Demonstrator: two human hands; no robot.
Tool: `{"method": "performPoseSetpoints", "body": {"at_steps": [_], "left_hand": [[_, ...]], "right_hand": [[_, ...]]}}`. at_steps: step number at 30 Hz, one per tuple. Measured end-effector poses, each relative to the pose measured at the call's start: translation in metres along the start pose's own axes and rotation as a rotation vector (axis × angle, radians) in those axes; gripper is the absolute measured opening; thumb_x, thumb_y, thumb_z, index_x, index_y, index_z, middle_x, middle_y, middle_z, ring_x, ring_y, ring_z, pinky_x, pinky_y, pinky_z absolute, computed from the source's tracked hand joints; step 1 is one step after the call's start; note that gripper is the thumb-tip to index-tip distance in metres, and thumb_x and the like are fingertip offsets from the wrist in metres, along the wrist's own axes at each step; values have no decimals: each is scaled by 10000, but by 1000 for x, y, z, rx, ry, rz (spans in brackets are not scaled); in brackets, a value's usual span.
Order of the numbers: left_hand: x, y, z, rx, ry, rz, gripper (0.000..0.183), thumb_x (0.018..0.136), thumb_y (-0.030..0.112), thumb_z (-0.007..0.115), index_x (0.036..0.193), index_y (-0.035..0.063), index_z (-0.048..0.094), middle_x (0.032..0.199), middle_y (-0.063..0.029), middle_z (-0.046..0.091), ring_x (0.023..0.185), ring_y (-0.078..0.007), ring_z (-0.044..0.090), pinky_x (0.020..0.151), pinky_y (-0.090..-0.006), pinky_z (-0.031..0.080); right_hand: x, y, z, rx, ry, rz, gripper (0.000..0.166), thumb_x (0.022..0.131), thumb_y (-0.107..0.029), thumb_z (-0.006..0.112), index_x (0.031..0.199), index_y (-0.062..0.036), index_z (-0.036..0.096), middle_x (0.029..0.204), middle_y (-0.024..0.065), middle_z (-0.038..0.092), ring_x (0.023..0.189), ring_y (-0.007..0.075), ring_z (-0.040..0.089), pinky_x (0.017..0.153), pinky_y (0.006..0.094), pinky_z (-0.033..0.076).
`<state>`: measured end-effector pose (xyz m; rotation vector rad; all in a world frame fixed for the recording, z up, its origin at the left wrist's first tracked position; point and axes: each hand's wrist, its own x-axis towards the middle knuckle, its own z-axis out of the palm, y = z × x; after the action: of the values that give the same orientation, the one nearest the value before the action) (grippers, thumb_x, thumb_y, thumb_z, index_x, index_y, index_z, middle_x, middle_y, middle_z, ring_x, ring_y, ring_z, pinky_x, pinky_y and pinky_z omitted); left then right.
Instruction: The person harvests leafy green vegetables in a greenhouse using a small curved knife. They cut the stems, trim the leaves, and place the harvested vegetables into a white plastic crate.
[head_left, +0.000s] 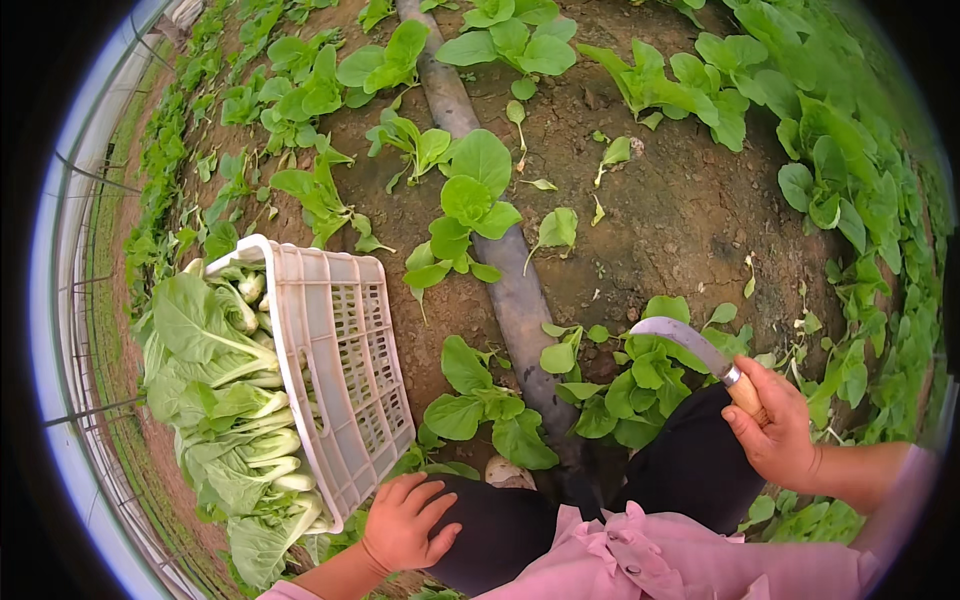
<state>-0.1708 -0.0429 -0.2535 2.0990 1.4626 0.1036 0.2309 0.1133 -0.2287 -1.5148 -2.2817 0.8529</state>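
Note:
My right hand (776, 427) is closed around the wooden handle of a sickle (686, 341), its curved metal blade pointing left above leafy green plants (651, 382). My left hand (411, 517) rests on my left knee, fingers spread and holding nothing. Just beyond it stands a white plastic crate (341, 360), filled with cut leafy greens (225, 390) whose pale stem ends face the crate's near wall. Between the crate and the sickle, rooted greens (487, 405) grow beside a dark hose (517, 300) lying on the soil.
More leafy plants (465, 195) grow ahead, with dense rows at the right (855, 180). Loose leaves (556, 229) lie on the brown soil (660, 240). A greenhouse wall with curved ribs (75, 285) runs along the left.

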Motion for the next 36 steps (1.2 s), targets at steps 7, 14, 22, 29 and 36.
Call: {"method": "performPoseSetpoints", "body": {"at_steps": [7, 14, 22, 29, 36], "left_hand": [[-25, 14, -16, -120, -42, 62, 291, 689, 291, 648, 928, 125, 654, 999, -82, 603, 965, -313, 549, 761, -429, 424], [-37, 16, -25, -391, -101, 199, 261, 688, 322, 640, 878, 142, 649, 926, -74, 592, 891, -298, 545, 752, -409, 427], [-55, 33, -31, -518, -211, 221, 262, 722, 303, 642, 918, 131, 623, 953, -71, 577, 900, -283, 559, 745, -401, 395], [-61, 101, -34, -346, -319, 101, 169, 713, 227, 625, 846, 126, 599, 856, -67, 544, 834, -274, 514, 703, -407, 379], [-51, 190, -34, 106, -370, -83, 210, 716, 237, 620, 898, 132, 631, 934, -64, 579, 919, -289, 535, 799, -428, 426]], "right_hand": [[-6, -12, -22, -47, -154, 39, 518, 736, -95, 710, 1201, -15, 497, 828, 128, 577, 683, 319, 541, 630, 386, 420], [-12, -18, -46, -41, -480, 50, 478, 792, -207, 689, 1204, -61, 497, 835, 98, 582, 713, 315, 545, 631, 391, 410], [-49, -47, -50, 68, -481, 96, 458, 831, -207, 645, 1242, -114, 467, 852, 73, 591, 766, 295, 577, 671, 392, 436], [-124, -82, -44, -21, -282, 336, 454, 862, -273, 601, 1258, -106, 456, 872, 116, 587, 731, 322, 581, 671, 411, 460], [-162, -128, -33, 140, 102, 1004, 489, 872, -326, 565, 1257, -52, 440, 1011, 209, 598, 849, 393, 603, 739, 459, 483]]}}
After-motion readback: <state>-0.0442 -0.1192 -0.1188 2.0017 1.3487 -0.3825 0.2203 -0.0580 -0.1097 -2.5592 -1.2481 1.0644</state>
